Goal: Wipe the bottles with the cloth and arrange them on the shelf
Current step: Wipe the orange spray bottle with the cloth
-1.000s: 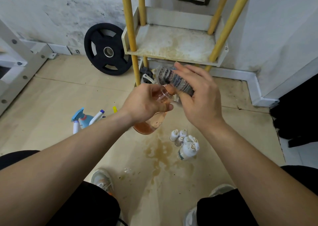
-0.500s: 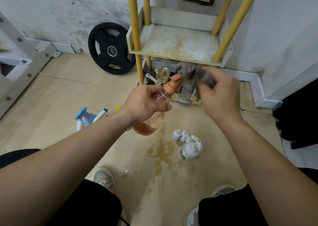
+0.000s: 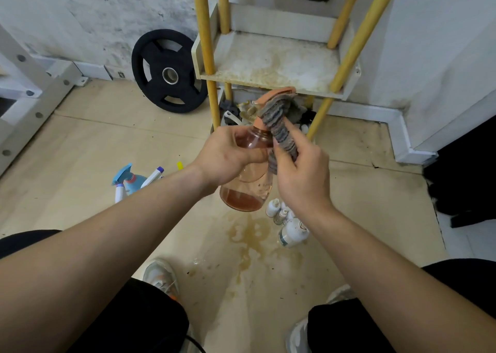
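Stained floor (image 3: 255, 248) lies below the shelf (image 3: 271, 62), where the left hand (image 3: 228, 155) grips the orange bottle (image 3: 245, 189) (apparently part-filled) while the right hand (image 3: 300, 175) clasps the cloth (image 3: 279, 127) against its neck.

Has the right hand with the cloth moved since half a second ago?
Yes. The right hand has swung left, from in front of the shelf's front right post back to the bottle, with the cloth now over its cap.

Left hand (image 3: 228, 156) grips orange bottle (image 3: 245, 191) (right hand (image 3: 300, 175) holds cloth (image 3: 279, 127) against it).
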